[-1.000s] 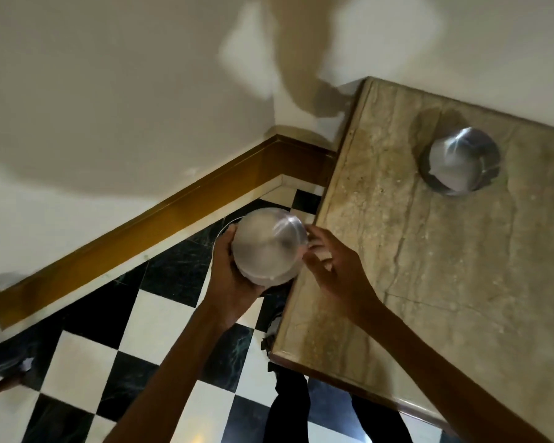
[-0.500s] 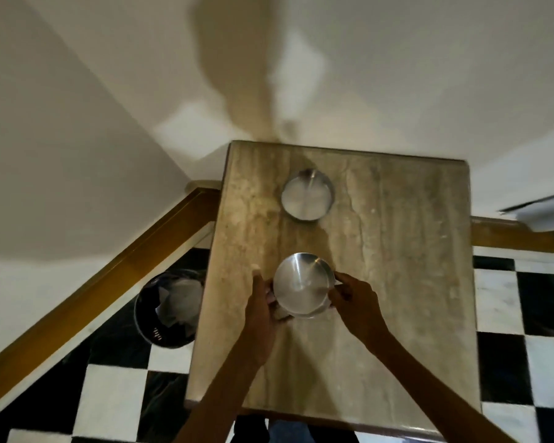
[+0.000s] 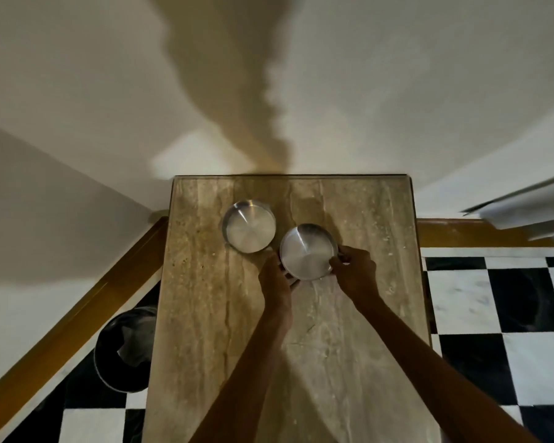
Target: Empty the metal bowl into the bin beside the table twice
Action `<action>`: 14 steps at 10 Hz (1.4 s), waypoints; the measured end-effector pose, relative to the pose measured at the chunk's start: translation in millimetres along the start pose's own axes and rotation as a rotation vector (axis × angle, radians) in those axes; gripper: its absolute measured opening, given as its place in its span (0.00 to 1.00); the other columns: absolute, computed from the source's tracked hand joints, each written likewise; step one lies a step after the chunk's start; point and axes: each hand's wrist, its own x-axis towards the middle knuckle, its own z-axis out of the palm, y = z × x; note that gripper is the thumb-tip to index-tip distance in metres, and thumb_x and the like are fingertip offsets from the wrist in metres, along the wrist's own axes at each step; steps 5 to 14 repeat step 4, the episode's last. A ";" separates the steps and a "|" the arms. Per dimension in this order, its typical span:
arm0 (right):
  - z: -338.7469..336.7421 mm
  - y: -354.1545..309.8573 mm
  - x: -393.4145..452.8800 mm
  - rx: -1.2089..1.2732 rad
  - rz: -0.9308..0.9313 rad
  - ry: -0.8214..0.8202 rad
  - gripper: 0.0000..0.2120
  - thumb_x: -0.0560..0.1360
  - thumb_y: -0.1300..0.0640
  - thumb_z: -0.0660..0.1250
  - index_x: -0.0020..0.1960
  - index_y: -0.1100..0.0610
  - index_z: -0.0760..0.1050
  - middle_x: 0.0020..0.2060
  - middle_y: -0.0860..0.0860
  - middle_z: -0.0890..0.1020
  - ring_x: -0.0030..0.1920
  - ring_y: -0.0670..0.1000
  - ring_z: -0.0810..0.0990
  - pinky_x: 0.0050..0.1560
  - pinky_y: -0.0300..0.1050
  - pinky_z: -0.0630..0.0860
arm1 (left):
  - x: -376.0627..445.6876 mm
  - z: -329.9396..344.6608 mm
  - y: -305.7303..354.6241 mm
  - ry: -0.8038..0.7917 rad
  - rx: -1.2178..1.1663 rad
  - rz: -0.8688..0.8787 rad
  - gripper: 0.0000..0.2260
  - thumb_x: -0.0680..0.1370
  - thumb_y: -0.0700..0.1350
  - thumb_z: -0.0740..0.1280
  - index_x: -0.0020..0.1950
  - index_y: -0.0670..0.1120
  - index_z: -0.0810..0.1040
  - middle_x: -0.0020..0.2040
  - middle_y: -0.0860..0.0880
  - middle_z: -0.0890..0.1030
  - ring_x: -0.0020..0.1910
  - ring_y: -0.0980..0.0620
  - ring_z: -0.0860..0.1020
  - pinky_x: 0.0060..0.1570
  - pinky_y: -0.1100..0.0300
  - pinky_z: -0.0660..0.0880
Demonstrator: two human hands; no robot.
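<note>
Checkered black-and-white floor (image 3: 506,314) and cream walls around a rectangular beige marble-topped table (image 3: 205,314), pushed against the far wall. Near table centre, a round shiny metal bowl (image 3: 307,252), open side up, looking empty, resting on or just above the stone; cannot tell which. Left hand (image 3: 274,279) at the bowl's 8 o'clock, fingers pressed against the wall and partly hidden under it. Right hand (image 3: 354,271) at 3 o'clock, fingertips pinching the rim. Second round metal bowl (image 3: 249,226) at 10 o'clock, just beside, rims nearly touching. Round black-lined bin (image 3: 123,350) on the floor at 7 o'clock, hard against the table's left edge, crumpled pale scrap inside.
</note>
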 end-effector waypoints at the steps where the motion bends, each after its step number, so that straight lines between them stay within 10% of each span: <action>1: -2.7 -4.6 19.5 0.005 0.024 0.014 0.10 0.74 0.66 0.67 0.52 0.63 0.85 0.43 0.61 0.87 0.46 0.60 0.86 0.51 0.55 0.84 | 2.7 19.1 4.4 0.001 -0.025 0.041 0.11 0.84 0.49 0.60 0.63 0.49 0.78 0.54 0.47 0.83 0.53 0.48 0.82 0.46 0.53 0.80; 3: -1.0 -12.5 25.6 0.061 0.061 0.035 0.08 0.75 0.63 0.70 0.53 0.63 0.85 0.45 0.61 0.87 0.48 0.58 0.86 0.56 0.56 0.82 | 4.0 19.0 7.4 -0.012 -0.006 0.080 0.12 0.85 0.47 0.58 0.63 0.47 0.79 0.59 0.44 0.82 0.55 0.49 0.82 0.58 0.46 0.79; 4: -3.9 -17.2 6.8 0.107 0.052 0.116 0.15 0.76 0.63 0.71 0.62 0.63 0.80 0.50 0.60 0.87 0.51 0.56 0.86 0.52 0.44 0.80 | -11.6 7.3 11.3 -0.028 0.116 0.163 0.11 0.85 0.45 0.59 0.58 0.50 0.81 0.59 0.45 0.83 0.58 0.47 0.81 0.59 0.42 0.79; 14: -3.9 -17.2 6.8 0.107 0.052 0.116 0.15 0.76 0.63 0.71 0.62 0.63 0.80 0.50 0.60 0.87 0.51 0.56 0.86 0.52 0.44 0.80 | -11.6 7.3 11.3 -0.028 0.116 0.163 0.11 0.85 0.45 0.59 0.58 0.50 0.81 0.59 0.45 0.83 0.58 0.47 0.81 0.59 0.42 0.79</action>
